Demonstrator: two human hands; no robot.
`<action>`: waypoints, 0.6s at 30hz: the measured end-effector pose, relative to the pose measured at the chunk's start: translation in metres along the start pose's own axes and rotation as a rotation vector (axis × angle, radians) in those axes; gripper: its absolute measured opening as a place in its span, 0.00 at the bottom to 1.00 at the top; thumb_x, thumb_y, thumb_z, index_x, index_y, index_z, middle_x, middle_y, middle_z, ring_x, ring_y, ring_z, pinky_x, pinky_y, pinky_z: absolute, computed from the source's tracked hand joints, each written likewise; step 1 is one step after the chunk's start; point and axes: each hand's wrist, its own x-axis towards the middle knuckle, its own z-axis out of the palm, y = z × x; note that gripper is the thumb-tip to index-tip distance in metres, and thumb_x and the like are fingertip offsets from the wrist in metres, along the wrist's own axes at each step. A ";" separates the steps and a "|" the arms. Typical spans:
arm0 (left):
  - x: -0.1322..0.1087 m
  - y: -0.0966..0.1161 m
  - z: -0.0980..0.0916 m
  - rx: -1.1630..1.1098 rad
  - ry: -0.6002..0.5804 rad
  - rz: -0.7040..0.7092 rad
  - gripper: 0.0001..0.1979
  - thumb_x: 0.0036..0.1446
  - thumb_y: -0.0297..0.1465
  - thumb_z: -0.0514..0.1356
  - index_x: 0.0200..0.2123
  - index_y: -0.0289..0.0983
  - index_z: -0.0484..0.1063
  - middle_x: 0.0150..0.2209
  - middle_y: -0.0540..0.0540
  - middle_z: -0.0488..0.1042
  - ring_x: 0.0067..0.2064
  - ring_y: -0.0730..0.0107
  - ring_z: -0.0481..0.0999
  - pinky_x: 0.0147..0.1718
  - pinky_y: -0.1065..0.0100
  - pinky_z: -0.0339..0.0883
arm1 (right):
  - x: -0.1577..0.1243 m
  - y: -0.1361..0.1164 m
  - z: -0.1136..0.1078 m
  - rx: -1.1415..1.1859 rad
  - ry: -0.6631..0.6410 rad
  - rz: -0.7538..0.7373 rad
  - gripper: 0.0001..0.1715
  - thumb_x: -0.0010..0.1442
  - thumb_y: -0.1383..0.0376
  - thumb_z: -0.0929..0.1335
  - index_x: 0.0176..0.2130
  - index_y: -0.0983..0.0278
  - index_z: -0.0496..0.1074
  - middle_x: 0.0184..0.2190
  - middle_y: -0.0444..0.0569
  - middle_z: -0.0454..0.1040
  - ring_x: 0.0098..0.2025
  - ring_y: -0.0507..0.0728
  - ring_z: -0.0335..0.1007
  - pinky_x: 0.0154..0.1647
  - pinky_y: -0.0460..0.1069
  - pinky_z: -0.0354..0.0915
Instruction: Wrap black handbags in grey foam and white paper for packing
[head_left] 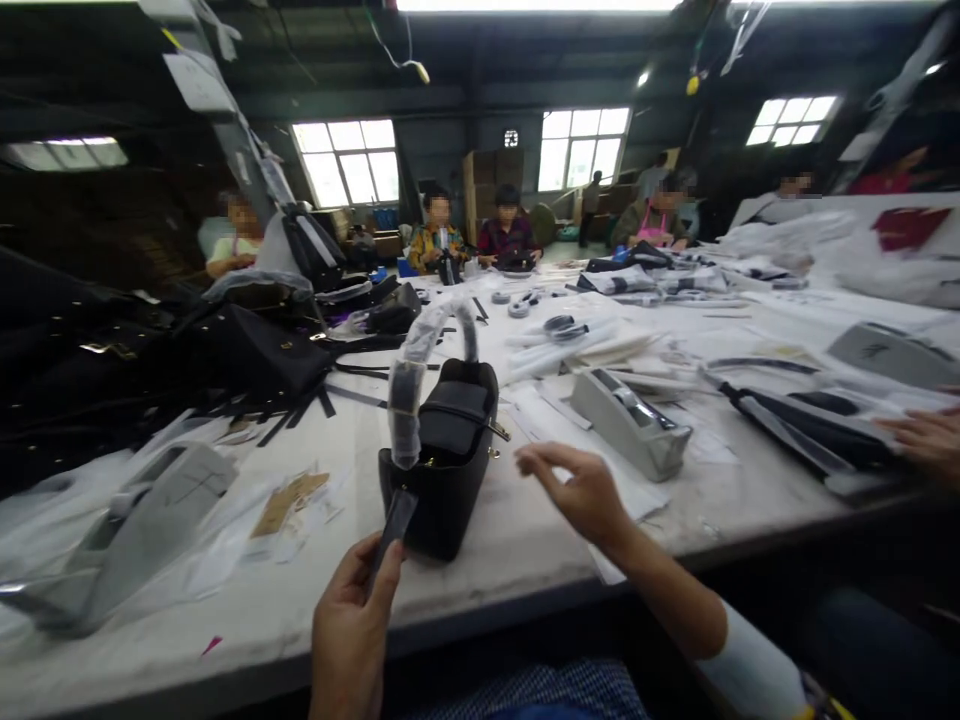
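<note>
A black handbag (442, 490) stands upright on the white table in front of me. Its arched handle (406, 400) is wrapped in clear plastic film, and gold-coloured hardware shows at the bag's right side. My left hand (356, 610) pinches a dark, film-covered strap (394, 525) that comes off the near left edge of the bag. To the right of the bag, my right hand (581, 490) hangs over the table, apart from the bag, fingers curled together. Whatever its fingertips may hold is too small to make out.
A grey tape dispenser (630, 420) stands right of the bag, another tape dispenser (142, 530) at left. Black bags (240, 350) are heaped on the left. A co-worker's hand (926, 440) reaches in at right near a dark, film-wrapped piece (817, 430). Several people sit across the table.
</note>
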 end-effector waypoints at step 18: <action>-0.001 -0.001 0.004 0.032 0.069 -0.066 0.25 0.39 0.46 0.72 0.40 0.38 0.77 0.40 0.47 0.81 0.49 0.57 0.76 0.50 0.63 0.69 | 0.033 0.122 -0.179 0.223 0.206 0.588 0.23 0.47 0.45 0.72 0.33 0.59 0.80 0.52 0.55 0.78 0.60 0.67 0.67 0.55 0.58 0.67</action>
